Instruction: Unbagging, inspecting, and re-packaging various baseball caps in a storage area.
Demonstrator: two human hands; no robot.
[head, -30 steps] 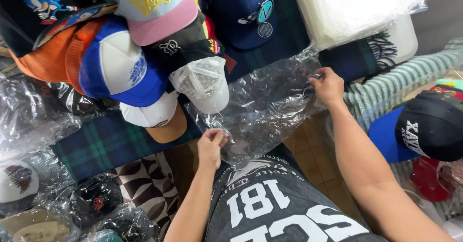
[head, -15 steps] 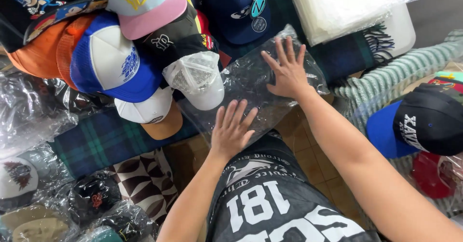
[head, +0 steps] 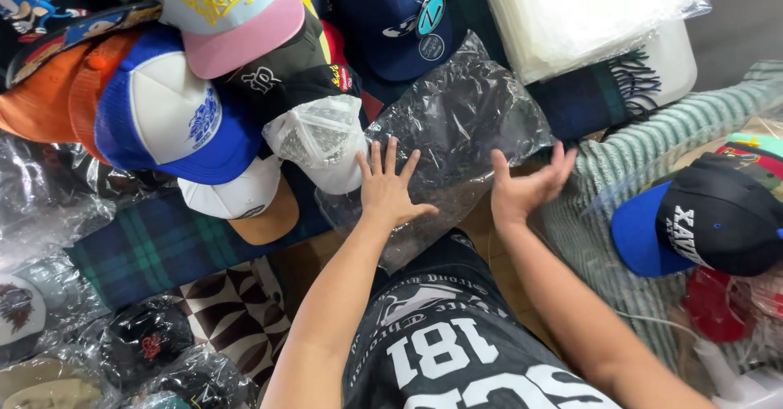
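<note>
Now both our hands are flat and open, gripping nothing. Half a second ago both pressed on the clear plastic bag [head: 457,132]; left hand [head: 390,187] is still on its lower edge, right hand [head: 526,187] has slid off to its right rim. Bag lies smoothed out between the white mesh cap [head: 320,140] and the striped green cloth [head: 652,144].

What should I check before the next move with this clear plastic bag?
1. Left hand flat on the clear plastic bag: ok.
2. Right hand on the bag: not ok, only at its right edge, palm turned inward.
3. Bag lying flat: not ok, wrinkled.
4. Bag empty: cannot tell.
5. Bag free of neighbours: not ok, the white mesh-backed cap touches its left edge.
</note>
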